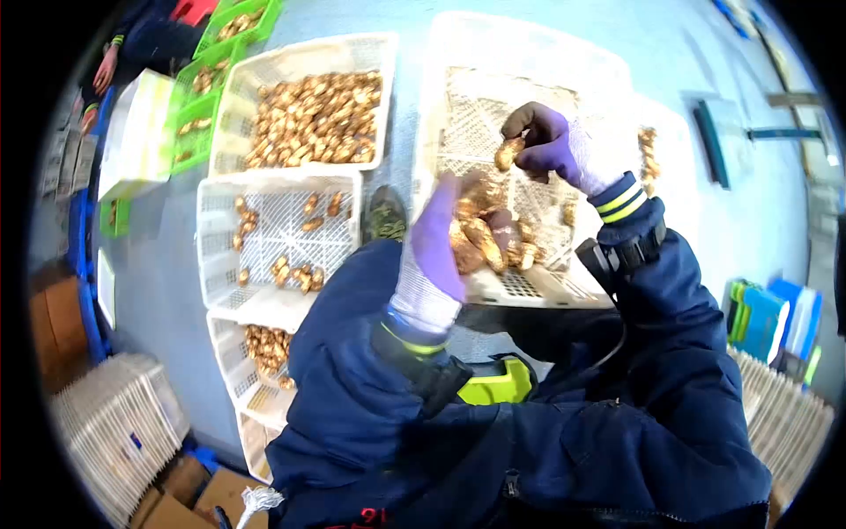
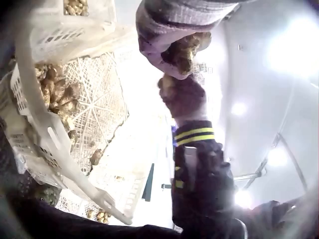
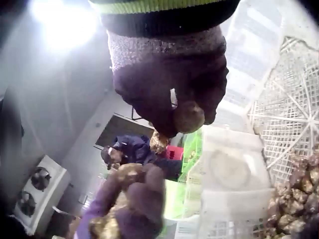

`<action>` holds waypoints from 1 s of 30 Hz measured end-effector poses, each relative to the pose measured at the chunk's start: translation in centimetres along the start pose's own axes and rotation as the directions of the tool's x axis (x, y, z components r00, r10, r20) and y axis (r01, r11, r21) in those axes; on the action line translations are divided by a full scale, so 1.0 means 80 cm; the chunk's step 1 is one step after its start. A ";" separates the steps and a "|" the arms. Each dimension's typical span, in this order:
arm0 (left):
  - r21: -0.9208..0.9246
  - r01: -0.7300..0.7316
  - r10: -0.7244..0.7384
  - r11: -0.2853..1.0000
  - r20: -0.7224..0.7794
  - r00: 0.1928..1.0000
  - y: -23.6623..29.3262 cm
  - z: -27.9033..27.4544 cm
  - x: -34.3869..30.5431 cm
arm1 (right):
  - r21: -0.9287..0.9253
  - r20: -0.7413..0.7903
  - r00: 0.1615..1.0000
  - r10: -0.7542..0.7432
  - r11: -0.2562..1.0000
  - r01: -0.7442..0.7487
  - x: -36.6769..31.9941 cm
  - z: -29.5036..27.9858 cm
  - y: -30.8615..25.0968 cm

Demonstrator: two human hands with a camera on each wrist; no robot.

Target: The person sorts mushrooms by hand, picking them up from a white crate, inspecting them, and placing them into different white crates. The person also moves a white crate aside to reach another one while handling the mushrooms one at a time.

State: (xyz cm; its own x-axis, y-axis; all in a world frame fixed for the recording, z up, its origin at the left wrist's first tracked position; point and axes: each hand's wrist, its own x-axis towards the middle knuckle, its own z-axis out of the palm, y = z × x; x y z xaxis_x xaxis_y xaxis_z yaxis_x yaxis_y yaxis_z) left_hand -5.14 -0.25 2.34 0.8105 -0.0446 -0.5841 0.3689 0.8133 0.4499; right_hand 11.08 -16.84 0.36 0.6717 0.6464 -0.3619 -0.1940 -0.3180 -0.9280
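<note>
A knobbly brown tuber [image 1: 508, 153] is pinched in the fingers of the right hand [image 1: 551, 141], which wears a purple glove. It is held just above the far half of a white lattice crate [image 1: 538, 289], directly in front of the person. From the right wrist view, the thumb and fingertips clamp the tuber [image 3: 188, 117] from either side.

The gloved left hand [image 1: 434, 242] is close below, at the crate's near left side. Its fingers curl round a handful of tubers [image 2: 185, 47]. More loose tubers [image 1: 493, 236] lie heaped in the crate's near end, beside that hand.

To the left, on the pale blue floor [image 1: 767, 203], stand more white crates. One is full [image 1: 264, 62] and a nearer one thinly scattered [image 1: 220, 198]. Green crates [image 1: 198, 115] lie beyond, near another person [image 1: 145, 40].
</note>
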 end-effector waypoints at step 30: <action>-0.104 -0.105 0.133 0.989 0.308 0.942 -0.054 0.029 0.017 | -0.121 -0.347 0.714 -0.609 0.784 0.609 -0.127 0.038 -0.022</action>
State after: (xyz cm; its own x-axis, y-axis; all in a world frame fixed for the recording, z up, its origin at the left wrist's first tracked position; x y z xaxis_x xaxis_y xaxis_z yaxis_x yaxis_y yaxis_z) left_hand -4.59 -5.17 1.13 0.9526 -0.1127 -0.2828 0.2322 0.8696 0.4357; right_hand 2.44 -20.77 5.42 0.8454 0.4144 0.3370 0.3439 0.0604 -0.9371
